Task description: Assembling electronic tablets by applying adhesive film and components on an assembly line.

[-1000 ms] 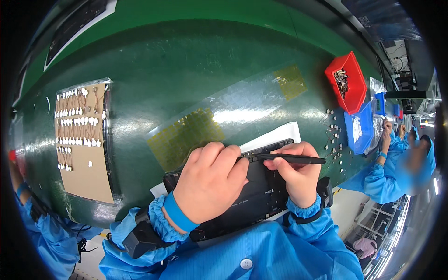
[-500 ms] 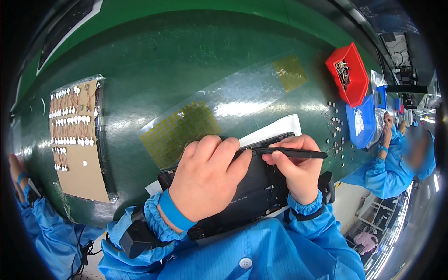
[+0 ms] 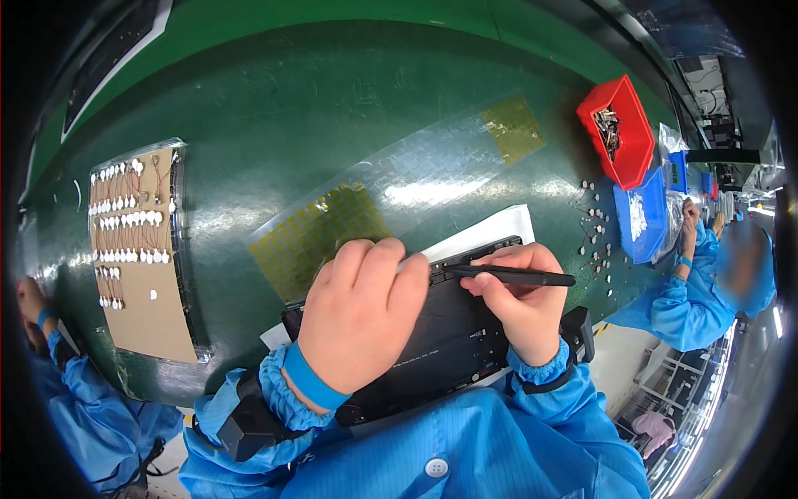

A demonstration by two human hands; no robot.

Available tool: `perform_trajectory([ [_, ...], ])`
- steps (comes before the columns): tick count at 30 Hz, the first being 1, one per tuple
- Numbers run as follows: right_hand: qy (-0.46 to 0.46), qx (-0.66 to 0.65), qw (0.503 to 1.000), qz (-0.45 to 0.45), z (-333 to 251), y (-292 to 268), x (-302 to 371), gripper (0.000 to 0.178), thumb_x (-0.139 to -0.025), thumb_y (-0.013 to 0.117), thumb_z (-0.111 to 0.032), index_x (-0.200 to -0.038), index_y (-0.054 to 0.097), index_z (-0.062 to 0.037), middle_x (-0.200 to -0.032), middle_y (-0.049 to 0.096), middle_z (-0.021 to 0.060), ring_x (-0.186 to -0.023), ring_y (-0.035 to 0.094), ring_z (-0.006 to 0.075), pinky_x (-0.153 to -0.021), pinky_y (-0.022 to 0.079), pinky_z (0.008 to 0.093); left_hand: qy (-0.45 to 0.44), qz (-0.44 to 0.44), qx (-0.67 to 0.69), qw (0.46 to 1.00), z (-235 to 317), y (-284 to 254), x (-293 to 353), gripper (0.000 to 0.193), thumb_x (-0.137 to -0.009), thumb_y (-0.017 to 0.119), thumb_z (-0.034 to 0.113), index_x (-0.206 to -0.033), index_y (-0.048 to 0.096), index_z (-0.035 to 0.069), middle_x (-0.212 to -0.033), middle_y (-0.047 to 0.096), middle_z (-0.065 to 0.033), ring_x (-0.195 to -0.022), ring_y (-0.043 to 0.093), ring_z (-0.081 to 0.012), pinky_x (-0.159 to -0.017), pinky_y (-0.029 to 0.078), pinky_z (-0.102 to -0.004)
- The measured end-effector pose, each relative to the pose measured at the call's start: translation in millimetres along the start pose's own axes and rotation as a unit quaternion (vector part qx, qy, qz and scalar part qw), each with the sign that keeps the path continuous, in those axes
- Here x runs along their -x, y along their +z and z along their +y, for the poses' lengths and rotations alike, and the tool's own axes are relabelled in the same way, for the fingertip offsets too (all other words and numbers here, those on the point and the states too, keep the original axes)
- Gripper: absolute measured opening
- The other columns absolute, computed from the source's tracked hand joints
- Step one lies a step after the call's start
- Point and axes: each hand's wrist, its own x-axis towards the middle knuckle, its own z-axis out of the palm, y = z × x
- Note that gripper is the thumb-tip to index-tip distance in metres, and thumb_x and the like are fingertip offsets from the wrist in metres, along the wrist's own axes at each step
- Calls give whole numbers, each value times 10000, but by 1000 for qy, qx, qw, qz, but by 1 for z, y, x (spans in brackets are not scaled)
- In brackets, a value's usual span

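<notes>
A flat black tablet-like device with its inside exposed lies in front of me, partly under my hands. My left hand rests over its upper left part, fingers bent and pressed together; the fingertips are hidden, so what they grip does not show. Black tweezers sit between the thumb and fingers of my right hand. Their narrow tip points left and meets the device's upper edge, close to my left thumb. Beneath that far edge, a white sheet sticks out.
Clear film with yellow squares lies beyond the device. At left, a cardboard-lined tray holds several small white round parts with wires. Red and blue bins stand at right, loose round parts beside them. Co-workers sit on both sides.
My left hand's fingers have drawn back and curled in more. The tweezers have shifted slightly left and down with my right hand. The co-worker's hand at far left has moved.
</notes>
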Motion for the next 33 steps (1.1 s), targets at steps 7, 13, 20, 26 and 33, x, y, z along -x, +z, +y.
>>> perform_trajectory([
  [7,6,-13,1000,14,1,-2,0,177,-746,609,89,-862,483,49,-889,567,133,-793,632,194,-728,527,273,-45,-4,-34,998,3,-1,1,298,-622,647,44,-909,573,16,-892,508,-108,-768,510,-274,-644,443,-367],
  [13,-18,-24,1000,0,4,-2,0,182,-751,601,96,-876,480,42,-910,562,137,-804,630,192,-728,530,275,-48,-19,-49,997,4,-4,1,279,-640,653,57,-904,569,25,-870,505,-102,-756,511,-271,-628,439,-369],
  [20,-37,-27,999,-6,7,-4,1,188,-762,583,100,-891,465,31,-901,559,129,-796,625,187,-711,528,276,-49,-34,-60,996,4,-7,-1,227,-664,652,66,-872,566,43,-837,505,-91,-744,509,-267,-622,444,-367],
  [26,-224,55,970,79,-4,-31,7,95,-788,523,38,-878,507,12,-805,536,99,-733,565,180,-683,475,300,-48,-37,-57,996,5,-9,0,211,-659,651,60,-853,569,54,-821,506,-88,-729,513,-272,-620,451,-367],
  [33,-142,427,885,117,4,-60,2,127,-721,609,-40,-843,609,-4,-808,539,143,-713,559,309,-635,457,352,-49,-31,-76,995,14,-11,-1,247,-641,657,72,-873,575,55,-830,518,-90,-733,529,-285,-607,461,-373],
])
